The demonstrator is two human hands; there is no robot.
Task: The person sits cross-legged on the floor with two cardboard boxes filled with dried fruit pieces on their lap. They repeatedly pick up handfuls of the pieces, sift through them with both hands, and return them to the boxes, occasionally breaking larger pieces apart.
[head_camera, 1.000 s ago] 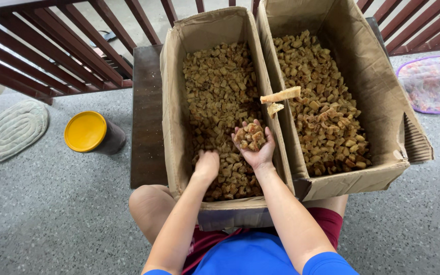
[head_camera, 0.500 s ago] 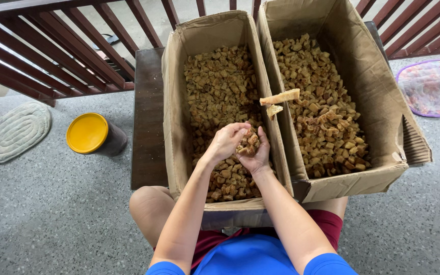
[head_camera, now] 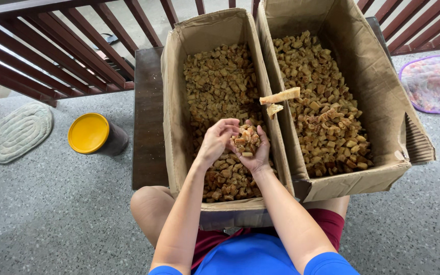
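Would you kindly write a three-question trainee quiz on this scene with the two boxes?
1. True or false: the right hand cups a heap of brown pieces.
2. Which box are both hands over? A the left box; B the right box.
3. What colour is the lid of the jar on the floor?

Key: 1 true; the left hand touches the heap. 2 A. 3 yellow.
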